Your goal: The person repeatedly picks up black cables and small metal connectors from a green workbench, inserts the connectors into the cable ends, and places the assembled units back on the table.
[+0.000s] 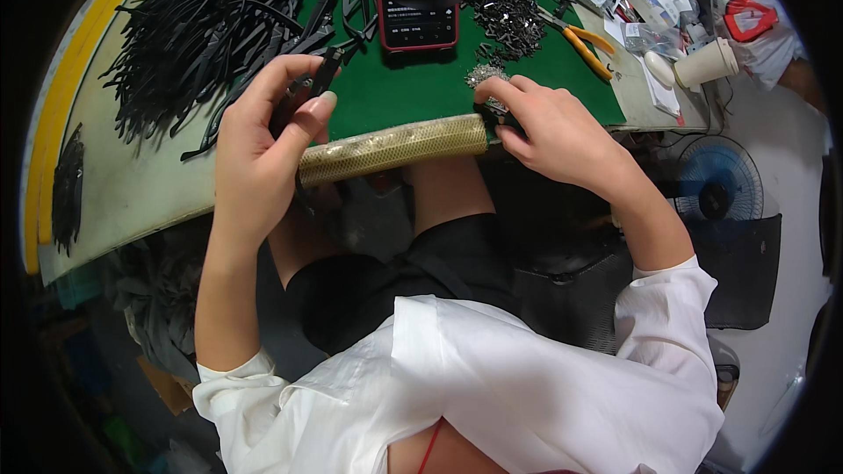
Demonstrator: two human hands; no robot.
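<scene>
My left hand (268, 127), raised over the front of the table, is closed around a black strip (327, 70) that looks like an eyeglass temple. Its lower part is hidden by my fingers. My right hand (553, 127) is at the right end of a gold mesh-patterned roll (395, 147) along the table's edge. Its thumb and fingers are bent together around something dark, too hidden to name. Just behind these fingers lies a small heap of silvery metal bits (481, 76). A big pile of similar black strips (211, 31) spreads beyond my left hand.
A phone in a red case (420, 0) stands on the green mat (378, 92). Behind my right hand are a heap of small black parts (507, 13) and orange-handled pliers (587, 51). A white cup (707, 63) lies tipped among plastic bags. A fan (716, 180) stands right.
</scene>
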